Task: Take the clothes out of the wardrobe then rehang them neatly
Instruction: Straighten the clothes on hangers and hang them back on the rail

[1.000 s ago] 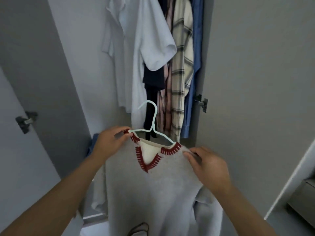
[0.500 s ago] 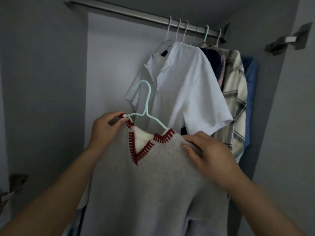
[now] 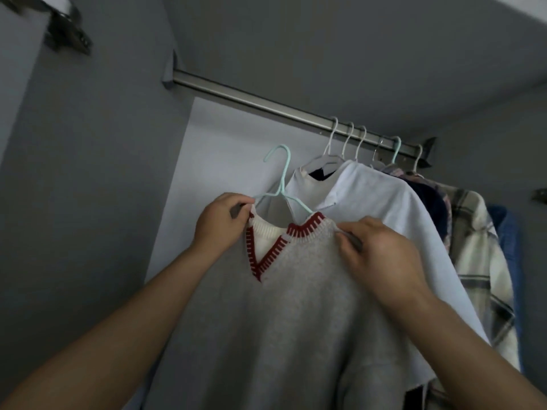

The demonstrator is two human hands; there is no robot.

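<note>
Sweater: grey knit (image 3: 296, 321) with a red-and-white V-neck, on a mint hanger (image 3: 281, 184), held up in front of the open wardrobe, below the rail and left of the hung clothes.
Hanger hook: free in the air, not on the rail.
Left hand: (image 3: 219, 226) grips the sweater's left shoulder at the hanger's end, fingers curled round it.
Right hand: (image 3: 381, 253) pinches the sweater's right shoulder, thumb and fingers closed on the knit.
Rail: metal bar (image 3: 251, 99) running across the top of the wardrobe.
Hung clothes: white shirt (image 3: 384, 202) nearest the sweater, then a dark garment, a plaid shirt (image 3: 476, 247) and a blue one (image 3: 509, 232), crowded at the rail's right end.
Wardrobe: grey walls (image 3: 88, 173), hinge (image 3: 65, 31) at upper left.
</note>
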